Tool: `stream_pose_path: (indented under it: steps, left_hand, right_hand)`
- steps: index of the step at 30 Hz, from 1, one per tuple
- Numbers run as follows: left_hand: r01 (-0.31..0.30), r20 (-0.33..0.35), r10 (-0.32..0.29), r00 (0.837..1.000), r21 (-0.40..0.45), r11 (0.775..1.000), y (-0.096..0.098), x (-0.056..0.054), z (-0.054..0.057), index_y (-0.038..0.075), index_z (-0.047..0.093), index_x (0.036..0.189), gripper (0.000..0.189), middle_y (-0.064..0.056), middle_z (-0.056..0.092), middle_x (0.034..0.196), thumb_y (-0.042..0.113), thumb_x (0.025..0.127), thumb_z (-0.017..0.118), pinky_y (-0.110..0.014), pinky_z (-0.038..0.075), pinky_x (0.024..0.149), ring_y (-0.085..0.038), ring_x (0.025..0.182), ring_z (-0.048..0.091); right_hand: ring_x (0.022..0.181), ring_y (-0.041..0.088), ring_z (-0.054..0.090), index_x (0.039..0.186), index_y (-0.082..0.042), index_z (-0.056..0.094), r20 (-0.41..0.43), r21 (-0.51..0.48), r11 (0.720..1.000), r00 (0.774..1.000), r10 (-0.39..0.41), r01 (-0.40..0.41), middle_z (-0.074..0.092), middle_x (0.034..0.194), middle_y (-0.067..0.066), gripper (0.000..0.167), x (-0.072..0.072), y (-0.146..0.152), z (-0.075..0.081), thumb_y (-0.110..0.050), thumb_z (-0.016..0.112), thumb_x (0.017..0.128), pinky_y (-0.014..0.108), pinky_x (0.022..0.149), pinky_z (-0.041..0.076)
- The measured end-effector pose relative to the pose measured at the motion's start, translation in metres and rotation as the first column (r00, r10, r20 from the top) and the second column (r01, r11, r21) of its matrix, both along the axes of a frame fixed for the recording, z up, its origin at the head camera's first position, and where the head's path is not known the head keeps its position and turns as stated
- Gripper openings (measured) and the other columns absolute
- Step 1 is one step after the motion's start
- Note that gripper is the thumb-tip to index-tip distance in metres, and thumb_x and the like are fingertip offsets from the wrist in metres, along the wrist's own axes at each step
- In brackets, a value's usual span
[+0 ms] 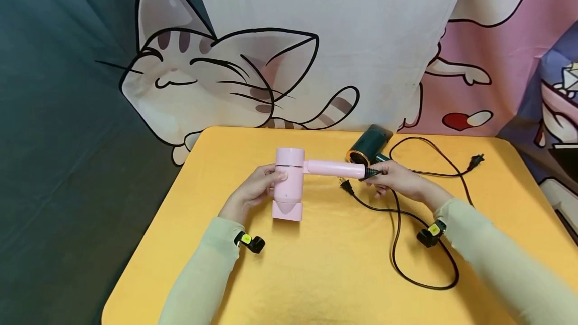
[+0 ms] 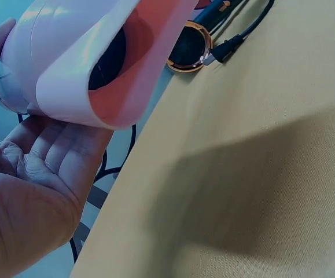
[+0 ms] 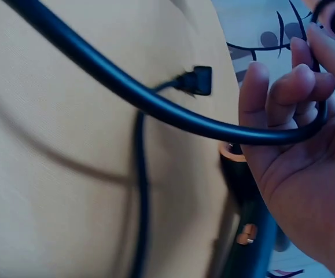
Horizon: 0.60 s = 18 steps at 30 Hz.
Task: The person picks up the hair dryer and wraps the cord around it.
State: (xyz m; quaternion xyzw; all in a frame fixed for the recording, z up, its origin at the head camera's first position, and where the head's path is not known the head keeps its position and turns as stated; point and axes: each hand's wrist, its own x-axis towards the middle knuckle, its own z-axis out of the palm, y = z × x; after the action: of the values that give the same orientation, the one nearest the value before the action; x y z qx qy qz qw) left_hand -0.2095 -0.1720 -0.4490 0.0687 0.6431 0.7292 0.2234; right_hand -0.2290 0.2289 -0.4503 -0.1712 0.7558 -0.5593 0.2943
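A pink hair dryer (image 1: 289, 184) is held over the table, its handle pointing right and its flat nozzle (image 1: 287, 210) toward the front edge. My left hand (image 1: 252, 188) grips the barrel from the left, thumb on top. In the left wrist view, fingers of the left hand (image 2: 34, 191) lie beneath the barrel, and the wide nozzle opening shows. At the handle's end, my right hand (image 1: 399, 180) pinches the black power cord (image 1: 373, 171) by its ribbed sleeve. From the right hand (image 3: 306, 156), the cord (image 3: 173, 113) hangs in a curve across the palm side.
Behind the right hand lies a dark green hair dryer (image 1: 370, 145) with a copper-coloured rim. Black cords loop over the right half of the yellow table (image 1: 329, 270). One plug (image 1: 346, 186) lies near the pink handle, another plug (image 1: 476, 161) farther right. A cat-print cloth (image 1: 289, 4) hangs behind.
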Motion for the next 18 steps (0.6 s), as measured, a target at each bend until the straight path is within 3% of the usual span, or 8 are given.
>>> stream_pose_path:
  steps: [4,8,12,18]
  left_hand:
    - [0.032,-0.009,-0.033,0.999,-0.010,0.999,-0.002,0.001,0.001,-0.018,0.055,0.137,0.050,-0.005,0.074,0.101,0.008,0.095,0.061,-0.031,0.064,0.073,-0.017,0.086,0.073]
    - [0.066,-0.003,-0.066,0.998,-0.033,0.997,-0.002,0.001,0.001,-0.020,0.052,0.140,0.055,-0.006,0.074,0.104,0.009,0.095,0.062,-0.036,0.065,0.078,-0.019,0.089,0.074]
    - [0.078,-0.009,-0.079,0.997,-0.056,0.995,0.000,0.001,0.003,-0.020,0.049,0.144,0.060,-0.009,0.074,0.108,0.012,0.095,0.063,-0.040,0.065,0.082,-0.020,0.091,0.074]
    - [0.047,-0.006,-0.047,0.999,-0.070,0.996,-0.001,0.001,0.002,-0.017,0.050,0.146,0.059,-0.013,0.074,0.113,0.010,0.096,0.063,-0.045,0.065,0.086,-0.022,0.093,0.075]
  right_hand:
    - [0.066,0.023,0.065,0.103,0.010,0.068,-0.059,0.069,0.996,0.997,0.056,-0.052,0.064,0.083,0.006,0.022,-0.009,0.001,0.014,-0.010,0.061,0.108,0.037,0.070,0.060]
    - [0.060,0.024,0.054,0.084,0.006,0.058,-0.127,0.148,0.987,0.988,0.085,-0.066,0.058,0.074,0.007,0.036,-0.016,-0.002,0.028,-0.020,0.062,0.109,0.031,0.062,0.053]
    - [0.054,0.021,0.047,0.083,0.005,0.058,-0.157,0.191,0.981,0.985,0.067,-0.037,0.053,0.067,0.012,0.044,-0.020,-0.007,0.039,-0.031,0.068,0.106,0.031,0.050,0.041]
    - [0.054,0.017,0.049,0.091,-0.003,0.072,-0.155,0.205,0.979,0.988,0.029,0.003,0.066,0.081,0.010,0.036,-0.019,-0.014,0.050,-0.033,0.064,0.109,0.030,0.048,0.043]
